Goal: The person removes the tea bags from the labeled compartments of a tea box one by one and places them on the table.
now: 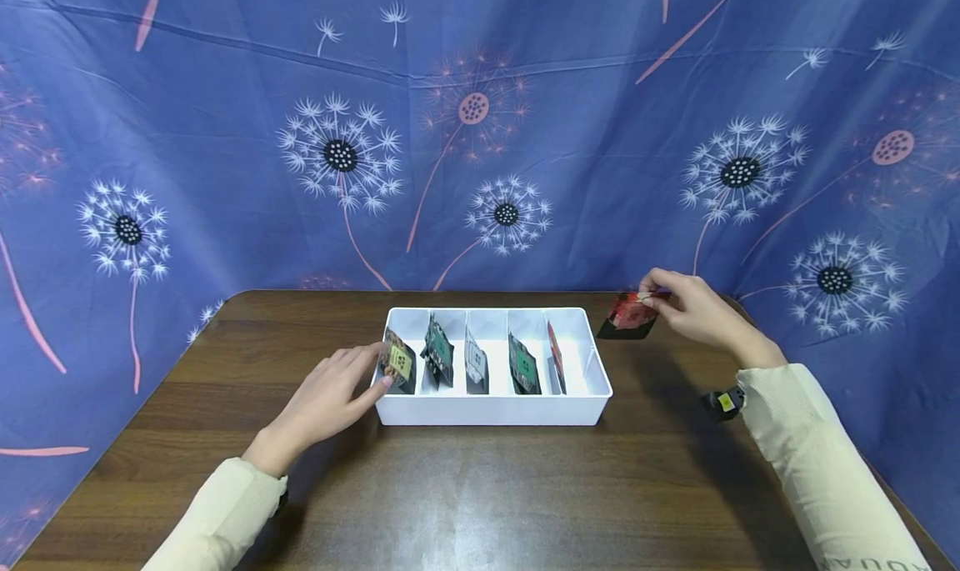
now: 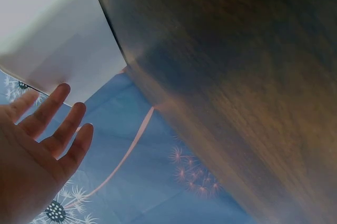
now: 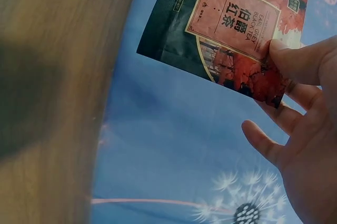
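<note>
My right hand pinches a red and black tea sachet by its edge, in the air just right of the white divided box. In the right wrist view the sachet has a pink label reading "Earl Grey Black Tea", with the thumb on its face. At the box's left end, my left hand touches the wall with relaxed fingers, its thumb by a yellow-labelled sachet. The left wrist view shows the spread fingers against the box's outer side; the thumb is hidden there.
More sachets lean in the box's compartments: a green one, a pale grey one, another green one and a red one. Under the box is a brown wooden table. A blue dandelion-print cloth hangs behind.
</note>
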A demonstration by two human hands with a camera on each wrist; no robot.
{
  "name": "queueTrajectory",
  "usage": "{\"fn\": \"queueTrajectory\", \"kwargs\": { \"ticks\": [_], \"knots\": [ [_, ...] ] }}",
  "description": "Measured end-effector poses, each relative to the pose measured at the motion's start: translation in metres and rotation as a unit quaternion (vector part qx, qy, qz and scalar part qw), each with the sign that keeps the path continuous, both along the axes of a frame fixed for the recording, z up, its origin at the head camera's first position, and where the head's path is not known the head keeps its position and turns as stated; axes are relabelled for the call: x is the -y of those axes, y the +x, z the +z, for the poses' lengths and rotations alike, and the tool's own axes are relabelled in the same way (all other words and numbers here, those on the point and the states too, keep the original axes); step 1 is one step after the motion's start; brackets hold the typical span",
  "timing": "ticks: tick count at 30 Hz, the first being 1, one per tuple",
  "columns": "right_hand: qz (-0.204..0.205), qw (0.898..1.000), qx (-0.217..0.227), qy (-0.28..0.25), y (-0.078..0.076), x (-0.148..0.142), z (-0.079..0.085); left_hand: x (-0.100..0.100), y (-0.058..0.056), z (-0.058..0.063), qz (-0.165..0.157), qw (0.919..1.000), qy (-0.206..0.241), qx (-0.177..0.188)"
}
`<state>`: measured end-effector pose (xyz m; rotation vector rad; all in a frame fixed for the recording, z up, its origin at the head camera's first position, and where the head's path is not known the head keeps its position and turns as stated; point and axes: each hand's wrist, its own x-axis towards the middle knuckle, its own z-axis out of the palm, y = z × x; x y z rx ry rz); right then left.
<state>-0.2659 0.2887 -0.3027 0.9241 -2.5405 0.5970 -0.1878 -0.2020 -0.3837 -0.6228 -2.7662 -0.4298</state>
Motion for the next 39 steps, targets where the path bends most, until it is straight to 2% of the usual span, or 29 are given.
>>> {"fn": "queueTrajectory", "kwargs": {
  "ticks": [7,14,24,30,39],
  "knots": [
    [-0.008,0.999,0.033,-0.008,-0.005,-0.013,-0.016,-0.001,-0.001,-0.001,0.017,0.9998,0.002,0.01],
    [-0.018,0.998,0.056,-0.007,-0.013,-0.022,-0.037,-0.001,-0.002,-0.001,0.02,0.9997,0.001,0.014],
    [-0.015,0.992,0.126,0.001,-0.023,-0.025,-0.062,0.0,-0.001,-0.003,0.021,0.9996,0.0,0.02],
    [-0.02,0.99,0.136,0.005,-0.027,-0.025,-0.07,0.0,-0.001,-0.004,0.019,0.9996,0.003,0.021],
    [-0.029,0.994,0.104,0.005,-0.032,-0.02,-0.079,0.0,-0.001,-0.004,0.02,0.9996,0.001,0.019]
  ]
}}
